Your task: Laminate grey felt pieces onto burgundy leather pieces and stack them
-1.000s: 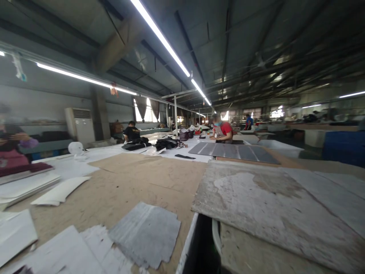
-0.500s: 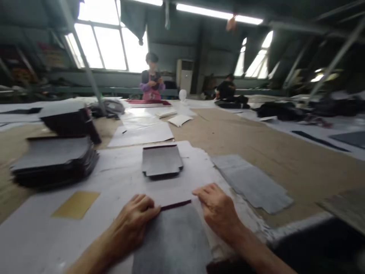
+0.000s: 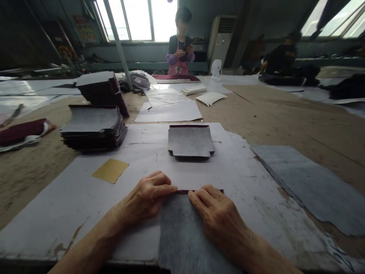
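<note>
In front of me lies a grey-backed sheet [image 3: 182, 224] with a narrow dark maroon folded edge along its far side. At the left end of that fold, my left hand [image 3: 149, 192] has its fingers curled and closed, with the thumb and forefinger at the edge. My right hand [image 3: 219, 209] rests on the sheet's right part, fingers bent and held together, their tips pressing the maroon fold. The fold's right end shows past these fingers. Just beyond both hands sits a small stack of notched grey pieces [image 3: 189, 141] with a maroon far edge.
A tall stack of grey pieces [image 3: 92, 121] stands at left, with another dark stack [image 3: 98, 85] behind it. A tan square [image 3: 111, 170] lies on the white sheet [image 3: 137, 156]. Flat grey sheets [image 3: 310, 182] lie at right. Two people are farther back.
My right hand has come down onto the sheet and moved inward along the fold. My left hand stays at the fold's left end. The view has tilted down and turned left.
</note>
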Demonstrator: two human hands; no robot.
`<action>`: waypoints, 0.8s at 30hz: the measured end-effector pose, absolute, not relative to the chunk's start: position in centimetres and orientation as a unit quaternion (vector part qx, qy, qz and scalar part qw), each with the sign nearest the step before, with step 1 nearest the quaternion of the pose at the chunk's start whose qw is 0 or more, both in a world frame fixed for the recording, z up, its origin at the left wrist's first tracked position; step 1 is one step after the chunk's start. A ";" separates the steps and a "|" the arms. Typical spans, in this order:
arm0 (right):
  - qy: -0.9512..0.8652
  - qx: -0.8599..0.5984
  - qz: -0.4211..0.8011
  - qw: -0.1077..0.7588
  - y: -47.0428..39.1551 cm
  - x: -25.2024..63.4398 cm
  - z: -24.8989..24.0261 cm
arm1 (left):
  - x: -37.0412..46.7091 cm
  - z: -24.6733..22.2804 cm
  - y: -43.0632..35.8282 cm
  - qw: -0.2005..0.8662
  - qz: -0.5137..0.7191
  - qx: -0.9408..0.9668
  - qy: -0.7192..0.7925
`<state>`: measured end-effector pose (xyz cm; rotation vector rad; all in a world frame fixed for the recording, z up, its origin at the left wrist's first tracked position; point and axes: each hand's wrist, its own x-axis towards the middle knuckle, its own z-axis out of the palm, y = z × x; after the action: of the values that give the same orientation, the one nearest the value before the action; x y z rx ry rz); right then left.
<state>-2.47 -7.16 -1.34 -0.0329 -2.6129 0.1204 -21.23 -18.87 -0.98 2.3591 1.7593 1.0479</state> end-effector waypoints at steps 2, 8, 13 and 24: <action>-0.963 -0.008 0.030 0.268 -7.1 -2.5 -1.4 | -21.5 -0.9 -19.1 0.020 0.328 0.754 0.570; -0.970 0.009 -0.016 0.243 -7.4 -2.7 -0.9 | -21.3 -0.8 -19.0 0.000 0.305 0.769 0.562; -0.975 0.013 -0.078 0.208 -7.8 -3.6 0.7 | -20.7 -0.5 -19.0 -0.018 0.281 0.773 0.569; -0.961 0.063 0.138 0.231 -7.1 -5.0 -1.0 | -21.9 -0.2 -19.3 -0.011 0.281 0.765 0.579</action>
<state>-5.05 -7.07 -1.04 0.1736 -2.6424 0.3799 -21.87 -19.28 -0.25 2.4215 1.8307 0.8898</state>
